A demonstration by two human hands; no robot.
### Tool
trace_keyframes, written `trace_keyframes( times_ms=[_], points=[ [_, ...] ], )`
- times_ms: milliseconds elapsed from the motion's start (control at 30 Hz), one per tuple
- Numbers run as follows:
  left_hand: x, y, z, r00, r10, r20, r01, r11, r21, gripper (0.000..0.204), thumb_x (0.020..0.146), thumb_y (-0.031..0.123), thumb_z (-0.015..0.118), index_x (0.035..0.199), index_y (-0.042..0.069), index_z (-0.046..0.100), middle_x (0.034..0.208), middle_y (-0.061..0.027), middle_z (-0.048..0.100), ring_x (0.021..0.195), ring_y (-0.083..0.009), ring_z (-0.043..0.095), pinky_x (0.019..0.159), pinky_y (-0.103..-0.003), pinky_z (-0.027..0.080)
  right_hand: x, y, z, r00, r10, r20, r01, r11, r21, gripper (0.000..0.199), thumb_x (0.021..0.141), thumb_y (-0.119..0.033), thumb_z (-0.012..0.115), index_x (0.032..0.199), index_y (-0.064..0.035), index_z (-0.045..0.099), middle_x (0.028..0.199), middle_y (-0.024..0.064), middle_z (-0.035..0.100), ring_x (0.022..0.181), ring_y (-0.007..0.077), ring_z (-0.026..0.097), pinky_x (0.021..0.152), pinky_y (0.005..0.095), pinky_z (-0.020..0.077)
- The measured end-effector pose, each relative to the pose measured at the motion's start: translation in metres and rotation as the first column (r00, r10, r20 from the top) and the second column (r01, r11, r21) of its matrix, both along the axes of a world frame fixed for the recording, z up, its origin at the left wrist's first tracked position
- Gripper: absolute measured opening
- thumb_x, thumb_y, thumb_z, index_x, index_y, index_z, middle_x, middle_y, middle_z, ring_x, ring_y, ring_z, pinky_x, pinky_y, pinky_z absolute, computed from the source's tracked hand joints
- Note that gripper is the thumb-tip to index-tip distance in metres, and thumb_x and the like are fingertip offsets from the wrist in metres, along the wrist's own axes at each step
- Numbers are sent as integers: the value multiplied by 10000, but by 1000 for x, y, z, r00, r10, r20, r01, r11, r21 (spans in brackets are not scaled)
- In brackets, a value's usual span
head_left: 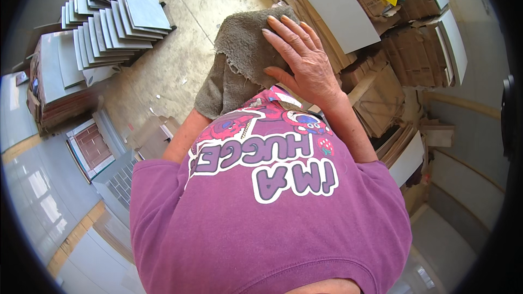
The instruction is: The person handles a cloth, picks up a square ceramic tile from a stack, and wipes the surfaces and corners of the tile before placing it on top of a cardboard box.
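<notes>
Your right hand (302,62) rests, fingers extended, on the grey-brown towelling cloth (239,43) at the frame's upper centre.
The cloth hides your left hand, so I cannot tell its grip; grey panels (146,11) stand at upper left, cardboard cartons (415,57) at upper right.

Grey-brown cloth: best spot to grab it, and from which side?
I'd pinch the frayed edge of the grey-brown cloth, coming from the left: it looks like an overlapping flap, and the right hand lies spread over the right side. Go shallow: the left forearm meets the cloth's lower end, so the left hand is likely underneath.
</notes>
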State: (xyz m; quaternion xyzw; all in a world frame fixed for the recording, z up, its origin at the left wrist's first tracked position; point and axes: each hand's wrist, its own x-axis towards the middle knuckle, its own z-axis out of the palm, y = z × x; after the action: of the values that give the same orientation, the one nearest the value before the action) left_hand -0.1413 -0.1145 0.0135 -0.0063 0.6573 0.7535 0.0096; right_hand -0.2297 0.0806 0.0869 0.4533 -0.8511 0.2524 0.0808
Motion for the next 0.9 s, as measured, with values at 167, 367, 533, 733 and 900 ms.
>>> trace_keyframes(
  times_ms=[167,367,533,733,900],
  points=[
    [1,-12,1,1000,0,-1,0,1000,0,407,972,240,502,1336,68,441,1313,-109,487,1214,-182,463,1042,-308,375,-13,-3,-2,988,-156,-17,144,941,-306,430,787,-260,732,1155,-85,597,1299,109,547,1206,293,504,1012,415,383],
    [3,-24,2,1000,-2,0,2,1000,-4,396,974,239,499,1327,67,446,1301,-105,491,1200,-178,467,1033,-306,380,-21,-17,-5,939,-331,95,343,882,-322,252,809,-248,717,970,-73,632,1142,100,636,1068,289,582,918,400,435],
    [8,-32,3,1000,1,6,-1,1000,-13,386,976,237,497,1319,66,449,1290,-101,494,1188,-175,470,1026,-305,385,-17,-28,-3,902,-386,192,431,831,-351,199,813,-218,712,899,-55,635,1089,102,655,1026,287,600,897,389,450],
    [17,-40,3,1000,5,10,-5,999,-37,375,977,236,493,1309,64,454,1278,-97,498,1173,-172,474,1017,-303,390,-22,-30,-8,899,-195,393,388,771,-504,127,822,-125,682,869,-19,631,1050,108,669,1000,246,627,876,334,468],
    [22,-45,3,1000,-2,4,2,999,-51,366,979,235,491,1301,63,457,1268,-94,502,1161,-169,478,1009,-301,395,-28,-35,-7,888,-235,394,426,744,-515,113,830,-118,670,881,-24,634,1050,107,668,1009,238,626,880,332,467]
  ],
)
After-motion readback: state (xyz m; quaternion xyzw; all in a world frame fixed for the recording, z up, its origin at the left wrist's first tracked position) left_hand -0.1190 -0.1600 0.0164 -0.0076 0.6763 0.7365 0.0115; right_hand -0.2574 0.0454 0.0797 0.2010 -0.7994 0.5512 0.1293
